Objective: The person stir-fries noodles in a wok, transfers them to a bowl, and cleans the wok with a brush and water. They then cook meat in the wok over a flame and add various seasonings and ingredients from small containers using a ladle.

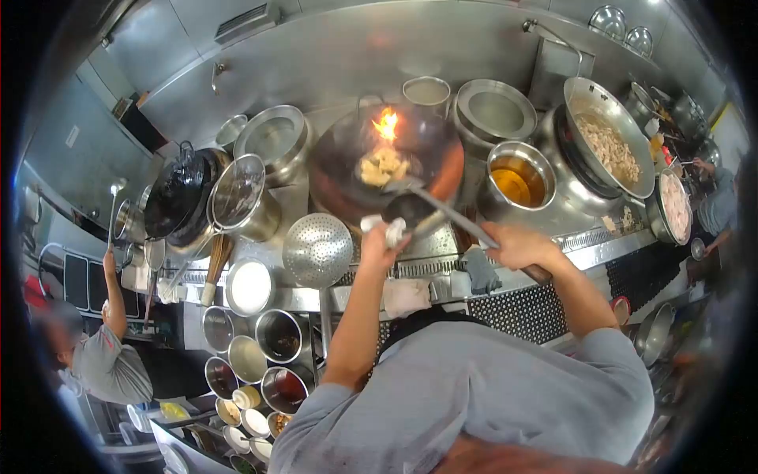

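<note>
My left hand is closed round a white cloth at the near edge of a large wok; the cloth hides whatever handle lies under it. A long ladle is gripped by its handle in my right hand, and its head reaches into the wok. Pale yellow food pieces lie in the wok beside the ladle head. An orange flame rises just behind the food.
A perforated strainer lies left of my left hand. A pot of amber liquid stands right of the wok. Sauce containers fill the lower left. Co-workers stand at far left and far right.
</note>
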Demonstrator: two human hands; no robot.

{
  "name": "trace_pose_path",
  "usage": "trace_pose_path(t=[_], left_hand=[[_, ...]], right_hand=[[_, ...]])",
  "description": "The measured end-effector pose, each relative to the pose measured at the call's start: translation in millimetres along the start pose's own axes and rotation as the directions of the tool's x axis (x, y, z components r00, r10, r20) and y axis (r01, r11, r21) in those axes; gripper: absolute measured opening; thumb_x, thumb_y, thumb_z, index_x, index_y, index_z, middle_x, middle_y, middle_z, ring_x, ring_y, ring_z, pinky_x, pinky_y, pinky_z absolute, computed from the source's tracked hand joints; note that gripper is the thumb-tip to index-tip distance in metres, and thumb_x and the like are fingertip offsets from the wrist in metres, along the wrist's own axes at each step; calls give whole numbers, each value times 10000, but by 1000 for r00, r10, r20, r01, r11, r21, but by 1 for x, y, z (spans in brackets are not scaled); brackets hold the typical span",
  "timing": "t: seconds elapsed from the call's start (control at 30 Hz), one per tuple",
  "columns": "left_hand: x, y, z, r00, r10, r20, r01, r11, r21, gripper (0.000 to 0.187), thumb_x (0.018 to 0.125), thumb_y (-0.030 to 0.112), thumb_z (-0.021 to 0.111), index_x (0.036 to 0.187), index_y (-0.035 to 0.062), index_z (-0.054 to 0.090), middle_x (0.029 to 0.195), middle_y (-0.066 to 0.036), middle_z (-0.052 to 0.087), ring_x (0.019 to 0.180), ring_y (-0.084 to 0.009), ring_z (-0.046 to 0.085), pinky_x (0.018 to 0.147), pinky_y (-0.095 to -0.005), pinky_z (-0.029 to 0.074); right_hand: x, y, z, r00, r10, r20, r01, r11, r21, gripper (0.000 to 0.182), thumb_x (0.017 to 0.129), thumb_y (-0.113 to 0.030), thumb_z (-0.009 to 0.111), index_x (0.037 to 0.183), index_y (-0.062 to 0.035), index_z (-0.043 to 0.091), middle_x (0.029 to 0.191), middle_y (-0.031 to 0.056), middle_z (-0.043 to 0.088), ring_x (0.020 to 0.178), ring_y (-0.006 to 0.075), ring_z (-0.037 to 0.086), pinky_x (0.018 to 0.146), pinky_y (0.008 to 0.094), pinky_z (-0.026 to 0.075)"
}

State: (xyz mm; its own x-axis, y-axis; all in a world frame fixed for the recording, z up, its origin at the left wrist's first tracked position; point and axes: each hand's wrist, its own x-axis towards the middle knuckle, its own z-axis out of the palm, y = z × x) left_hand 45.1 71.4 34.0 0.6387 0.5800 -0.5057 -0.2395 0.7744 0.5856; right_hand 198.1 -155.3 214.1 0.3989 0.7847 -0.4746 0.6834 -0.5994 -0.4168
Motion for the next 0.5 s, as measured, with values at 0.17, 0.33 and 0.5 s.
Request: trace_pose_path(t=[0.17, 0.33, 0.5], left_hand=[[-30, 12, 21, 997, -15, -71, 13, 1000, -25, 135, 852, 105, 504, 967, 49, 544, 913, -113, 609, 866, -250, 617, 714, -431, 538], [-43, -56, -31, 996, 85, 12, -86, 994, 70, 196, 865, 90, 503, 1058, 54, 497, 959, -120, 614, 797, -256, 632, 559, -379, 547], [-58, -31, -9, 995, 38, -89, -33, 998, 53, 189, 882, 130, 507, 1059, 64, 511, 930, -134, 622, 771, -248, 627, 536, -370, 532]], right_hand=[[49, -14, 4, 983, -170, 67, 177, 978, -110, 409, 835, -162, 530, 1178, 46, 456, 847, 271, 643, 805, 399, 651, 732, 491, 492], [74, -19, 15, 979, -180, -95, 166, 977, -137, 419, 830, -139, 517, 1168, 92, 430, 891, 330, 618, 871, 417, 636, 776, 490, 492], [29, -20, -18, 976, -216, -33, 215, 976, -30, 371, 827, -157, 529, 1149, 26, 497, 926, 269, 645, 842, 395, 646, 756, 471, 495]])
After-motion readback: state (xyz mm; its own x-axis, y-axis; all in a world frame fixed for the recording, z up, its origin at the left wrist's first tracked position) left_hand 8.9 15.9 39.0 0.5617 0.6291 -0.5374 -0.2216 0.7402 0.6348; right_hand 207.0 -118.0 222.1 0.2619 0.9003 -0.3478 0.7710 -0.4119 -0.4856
